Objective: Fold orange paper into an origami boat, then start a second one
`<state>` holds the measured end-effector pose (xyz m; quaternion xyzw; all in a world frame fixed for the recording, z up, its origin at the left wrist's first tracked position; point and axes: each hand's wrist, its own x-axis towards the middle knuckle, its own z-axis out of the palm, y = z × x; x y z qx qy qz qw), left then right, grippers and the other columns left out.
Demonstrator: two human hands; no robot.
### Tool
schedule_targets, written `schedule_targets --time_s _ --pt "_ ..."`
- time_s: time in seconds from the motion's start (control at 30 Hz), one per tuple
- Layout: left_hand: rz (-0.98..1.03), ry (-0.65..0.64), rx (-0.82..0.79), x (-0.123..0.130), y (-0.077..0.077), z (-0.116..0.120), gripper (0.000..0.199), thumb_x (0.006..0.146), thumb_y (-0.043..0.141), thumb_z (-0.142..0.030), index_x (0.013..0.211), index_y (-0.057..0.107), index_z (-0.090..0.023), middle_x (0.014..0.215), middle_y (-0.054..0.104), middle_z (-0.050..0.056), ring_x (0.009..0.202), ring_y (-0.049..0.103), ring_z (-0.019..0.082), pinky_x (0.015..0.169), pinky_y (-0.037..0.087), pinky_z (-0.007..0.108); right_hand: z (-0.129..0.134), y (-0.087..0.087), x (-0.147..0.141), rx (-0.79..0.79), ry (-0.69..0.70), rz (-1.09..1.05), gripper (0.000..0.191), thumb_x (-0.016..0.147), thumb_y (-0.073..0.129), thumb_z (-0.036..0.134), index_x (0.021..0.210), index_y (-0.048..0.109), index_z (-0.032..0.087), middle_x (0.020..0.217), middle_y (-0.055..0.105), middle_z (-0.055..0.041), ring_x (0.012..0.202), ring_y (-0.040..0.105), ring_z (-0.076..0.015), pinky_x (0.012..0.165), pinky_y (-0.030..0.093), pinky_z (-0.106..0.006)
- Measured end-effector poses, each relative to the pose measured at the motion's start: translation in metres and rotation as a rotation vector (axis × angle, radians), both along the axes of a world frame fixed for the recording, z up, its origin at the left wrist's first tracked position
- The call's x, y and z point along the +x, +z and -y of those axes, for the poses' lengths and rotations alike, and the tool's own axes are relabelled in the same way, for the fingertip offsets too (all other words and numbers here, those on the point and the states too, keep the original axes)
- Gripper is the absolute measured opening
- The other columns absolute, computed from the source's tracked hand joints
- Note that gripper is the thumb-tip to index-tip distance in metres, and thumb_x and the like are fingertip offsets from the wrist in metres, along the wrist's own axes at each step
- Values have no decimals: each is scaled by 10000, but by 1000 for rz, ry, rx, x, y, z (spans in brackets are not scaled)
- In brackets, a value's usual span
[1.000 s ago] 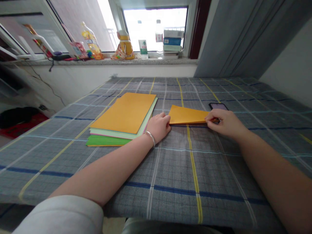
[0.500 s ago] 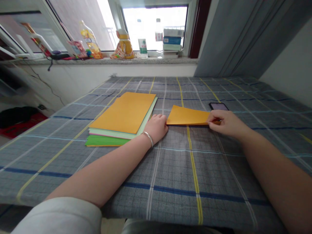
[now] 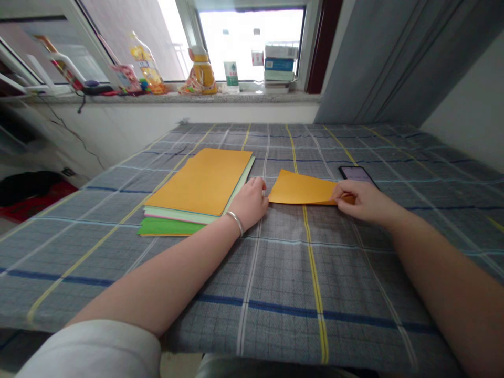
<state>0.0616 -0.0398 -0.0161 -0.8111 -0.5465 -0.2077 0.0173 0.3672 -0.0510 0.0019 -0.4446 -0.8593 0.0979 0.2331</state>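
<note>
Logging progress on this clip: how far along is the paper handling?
Done: one orange sheet already lies off the stack, on the checked cloth. In hand: the right hand pinches that sheet's right end; the left hand rests between sheet and stack. Left: the stack of coloured paper lies piled, orange on top.

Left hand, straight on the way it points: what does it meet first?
The left hand points forward and rightward over the grey plaid cloth. First in line is probably the flat orange paper sheet, though depth is unclear and it could pass the sheet's corner.
</note>
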Motion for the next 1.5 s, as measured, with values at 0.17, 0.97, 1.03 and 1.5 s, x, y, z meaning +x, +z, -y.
schedule_targets --time_s 0.17,0.97,1.03,1.5 --pt "68 -99 88 0 1 2 324 949 414 -242 1212 583 -154 1255 605 89 1192 531 222 1083 397 378 10 2 -24 -122 140 41 157 862 495 267 843 648 237 1027 728 -52 967 664 -214 901 493 -378" --pt "-292 -119 -60 14 -7 13 459 969 391 -404 1301 541 -125 1410 500 161 1312 442 317 1097 354 472 -10 -48 -46 -18 -263 203 629 881 486 422 1382 500 42 1468 453 -217 1387 368 -342 1161 272 -474" --pt "-279 -124 -68 12 -9 11 466 969 387 -401 1313 531 -120 1426 484 165 1326 429 319 1112 335 476 -15 -48 -45 -9 -319 172 661 863 510 415 1392 472 20 1429 491 -227 1350 410 -353 1145 299 -476" --pt "-196 116 -170 11 -9 8 734 904 412 -542 1530 237 -201 1535 362 155 1451 256 364 1180 88 588 -15 -29 -15 -302 -454 -374 564 781 607 324 1322 477 231 626 607 30 574 602 -195 513 453 -305"
